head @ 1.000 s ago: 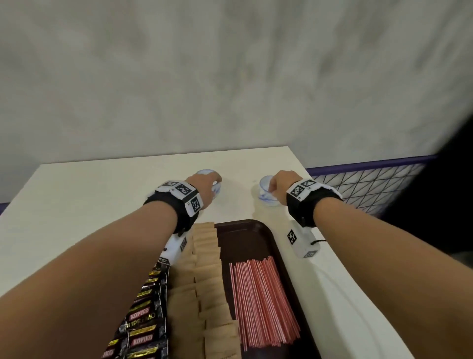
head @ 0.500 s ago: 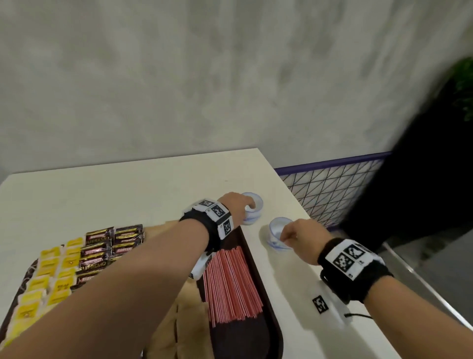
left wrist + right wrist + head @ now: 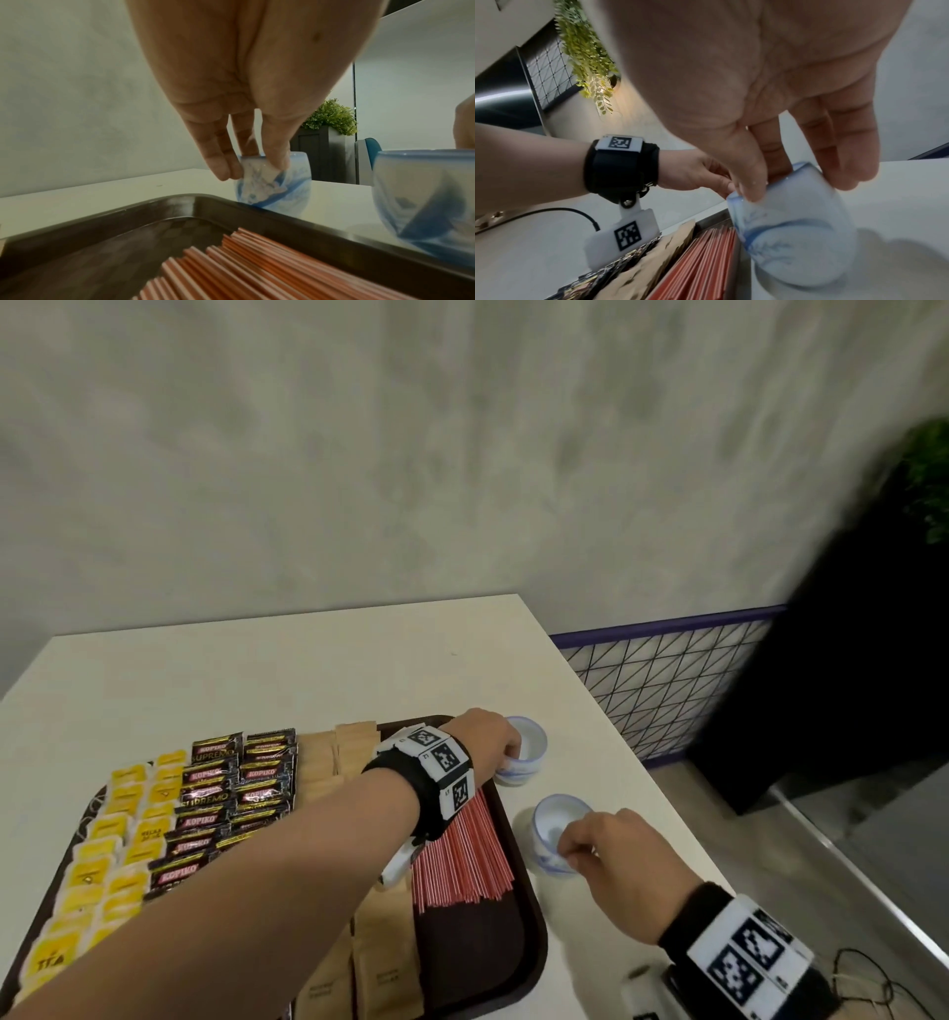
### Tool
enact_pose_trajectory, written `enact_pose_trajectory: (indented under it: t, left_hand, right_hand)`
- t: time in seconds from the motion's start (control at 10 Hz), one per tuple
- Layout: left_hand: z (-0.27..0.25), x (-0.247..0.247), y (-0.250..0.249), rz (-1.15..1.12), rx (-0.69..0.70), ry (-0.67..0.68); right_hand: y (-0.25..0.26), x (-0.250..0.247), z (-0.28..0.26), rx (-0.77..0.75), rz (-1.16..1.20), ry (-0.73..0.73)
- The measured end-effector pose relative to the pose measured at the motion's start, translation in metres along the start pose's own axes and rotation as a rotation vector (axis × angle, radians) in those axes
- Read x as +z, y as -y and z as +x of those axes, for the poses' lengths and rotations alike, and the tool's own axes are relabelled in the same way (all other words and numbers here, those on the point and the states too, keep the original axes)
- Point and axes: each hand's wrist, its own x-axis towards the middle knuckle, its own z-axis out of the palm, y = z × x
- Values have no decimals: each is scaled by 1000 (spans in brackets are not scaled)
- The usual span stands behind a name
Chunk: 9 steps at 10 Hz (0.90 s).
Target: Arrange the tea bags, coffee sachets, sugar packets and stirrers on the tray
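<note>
A dark brown tray (image 3: 534, 942) holds rows of yellow tea bags (image 3: 118, 834), black coffee sachets (image 3: 231, 793), brown sugar packets (image 3: 328, 757) and a fan of red stirrers (image 3: 472, 855). Two small blue-and-white cups stand on the table just right of the tray. My left hand (image 3: 493, 737) reaches over the tray and pinches the rim of the far cup (image 3: 529, 752), as the left wrist view shows on that cup (image 3: 272, 182). My right hand (image 3: 616, 855) pinches the rim of the near cup (image 3: 552, 824), which is tilted in the right wrist view (image 3: 795, 233).
The white table (image 3: 257, 670) ends close to the right of the cups. Beyond that edge stand a wire mesh panel (image 3: 667, 680) and a dark planter (image 3: 821, 685) with a green plant. A black cable (image 3: 862, 973) lies at the near right corner.
The head view has swung to show more of the tray. My right hand has drawn its cup nearer along the tray's right edge. My left hand keeps hold of the far cup.
</note>
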Motion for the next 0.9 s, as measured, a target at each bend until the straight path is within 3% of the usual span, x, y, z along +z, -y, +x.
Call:
enact_pose_trajectory:
  t: [0.5, 0.8, 0.9]
  left_hand:
    - [-6, 4, -7, 69, -36, -52]
    - [-7, 11, 1, -48, -57, -83]
    - [-23, 3, 6, -107, -20, -214]
  right_hand:
    - [9, 8, 9, -12, 26, -51]
    - [13, 13, 20, -4, 12, -82]
    - [10, 6, 16, -12, 162, -180]
